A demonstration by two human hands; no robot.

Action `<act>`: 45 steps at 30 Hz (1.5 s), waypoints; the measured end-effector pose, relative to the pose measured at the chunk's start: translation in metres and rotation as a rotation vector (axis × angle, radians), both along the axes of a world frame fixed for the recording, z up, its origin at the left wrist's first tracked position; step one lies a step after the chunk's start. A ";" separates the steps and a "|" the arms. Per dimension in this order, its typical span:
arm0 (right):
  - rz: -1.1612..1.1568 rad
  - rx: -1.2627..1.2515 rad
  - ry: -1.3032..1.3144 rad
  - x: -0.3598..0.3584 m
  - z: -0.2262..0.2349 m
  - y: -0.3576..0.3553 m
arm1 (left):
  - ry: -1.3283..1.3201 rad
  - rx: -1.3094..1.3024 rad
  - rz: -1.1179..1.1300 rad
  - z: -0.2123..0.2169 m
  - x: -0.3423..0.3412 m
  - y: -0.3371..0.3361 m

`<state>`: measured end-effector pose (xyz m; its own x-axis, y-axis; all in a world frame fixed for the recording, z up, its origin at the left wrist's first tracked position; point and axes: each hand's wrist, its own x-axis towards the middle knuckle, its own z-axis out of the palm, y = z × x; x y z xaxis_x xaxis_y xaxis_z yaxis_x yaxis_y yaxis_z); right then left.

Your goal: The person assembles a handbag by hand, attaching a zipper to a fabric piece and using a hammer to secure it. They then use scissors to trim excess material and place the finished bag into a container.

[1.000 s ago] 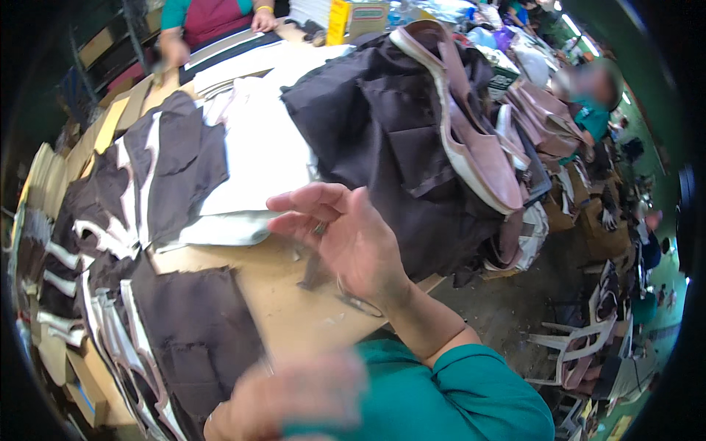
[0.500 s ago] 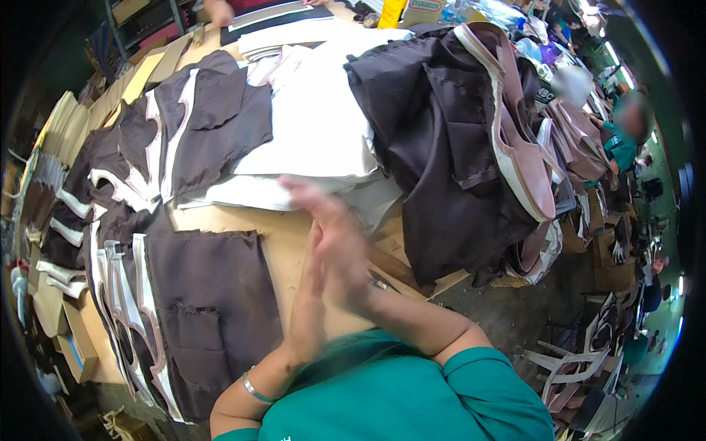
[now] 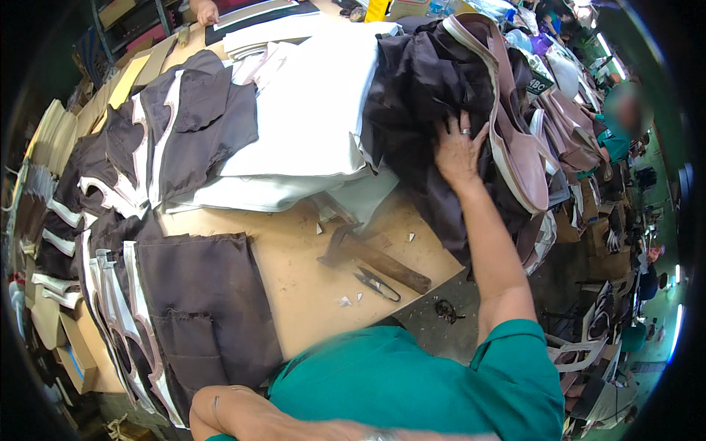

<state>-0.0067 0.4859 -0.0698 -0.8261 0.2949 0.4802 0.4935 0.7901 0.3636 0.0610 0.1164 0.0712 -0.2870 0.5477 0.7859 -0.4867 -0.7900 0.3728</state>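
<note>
My right hand point(image 3: 460, 153) lies on the pile of dark brown cloth pieces point(image 3: 412, 95) at the right of the table, fingers spread against the fabric, a ring on one finger. A pink and white curved trim piece point(image 3: 521, 165) runs along that pile, just right of the hand. Across the lower edge comes my left forearm point(image 3: 272, 425), bent in front of my body. Beyond its bracelet the left hand is blurred and mostly cut off by the edge, with its fingers not showing.
A hammer point(image 3: 390, 266) and thread snips point(image 3: 377, 284) lie near the table's corner point(image 3: 294, 272) among small white scraps. White sheets point(image 3: 316, 125) are stacked mid-table. Brown pocketed panels point(image 3: 195, 294) lie left. Another person's hand point(image 3: 204, 12) rests at the far edge.
My hands, pressed together before, have parted. The right has reached forward onto the brown cloth pile; the left has drawn back to the lower edge. The hammer and snips are now uncovered.
</note>
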 end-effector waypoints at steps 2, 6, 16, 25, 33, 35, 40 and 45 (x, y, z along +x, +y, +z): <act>0.028 0.092 -0.062 0.014 -0.003 0.037 | -0.069 -0.012 -0.175 0.016 -0.009 0.010; -0.069 0.067 0.060 0.010 0.015 0.072 | -0.196 -0.074 -0.300 0.033 -0.002 0.021; 0.278 -0.341 -0.089 0.000 0.053 -0.110 | 0.178 -0.342 -0.328 -0.008 -0.029 -0.009; 0.025 -0.709 -0.354 -0.021 0.025 -0.028 | 0.739 -0.879 0.241 -0.022 -0.056 -0.032; 0.008 -0.559 -0.301 -0.009 0.045 -0.051 | 0.737 -1.067 0.472 -0.057 -0.058 -0.027; 0.330 -0.400 0.032 0.001 0.052 -0.088 | 0.591 -1.173 0.499 -0.068 -0.065 -0.032; 0.908 -1.150 0.154 0.025 0.057 -0.219 | -0.288 -1.086 0.544 -0.081 -0.070 -0.017; 0.951 -1.204 0.038 0.022 0.027 -0.251 | 0.056 -1.188 0.860 -0.107 -0.074 -0.027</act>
